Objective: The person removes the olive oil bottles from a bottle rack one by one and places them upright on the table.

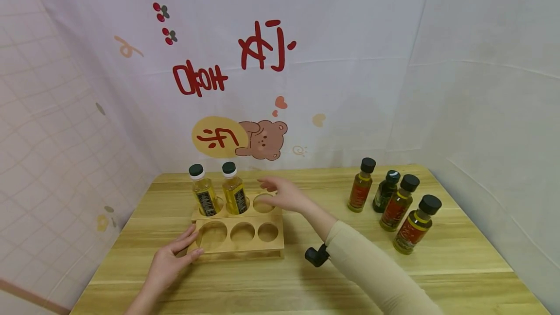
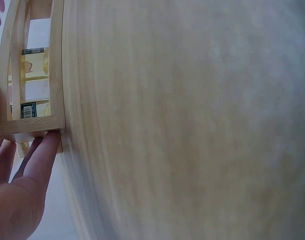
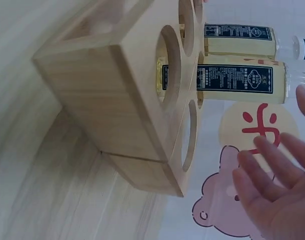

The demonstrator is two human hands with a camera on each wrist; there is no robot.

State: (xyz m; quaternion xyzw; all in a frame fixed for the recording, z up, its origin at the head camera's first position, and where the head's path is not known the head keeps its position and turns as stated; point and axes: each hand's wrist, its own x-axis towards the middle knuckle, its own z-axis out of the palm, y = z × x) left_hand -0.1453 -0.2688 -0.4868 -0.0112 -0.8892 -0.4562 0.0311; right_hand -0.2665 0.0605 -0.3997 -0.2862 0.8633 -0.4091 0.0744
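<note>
A light wooden bottle rack (image 1: 238, 244) with two stepped rows of round holes stands on the table. Two clear bottles of yellow oil with dark green caps, the left bottle (image 1: 204, 193) and the middle bottle (image 1: 236, 193), stand upright in its back row. My left hand (image 1: 168, 259) holds the rack's left end, thumb at the front edge and fingers along the side. Over the back row's right hole hovers my right hand (image 1: 284, 196), fingers spread and holding nothing. In the right wrist view its fingers are apart from the oil bottle (image 3: 237, 80).
At the right of the table (image 1: 455, 276) stand several dark-capped bottles, among them a red-labelled bottle (image 1: 360, 186) and a small dark green bottle (image 1: 386, 193). A black object (image 1: 316, 256) shows beside the right sleeve. A printed white curtain (image 1: 350, 86) hangs behind.
</note>
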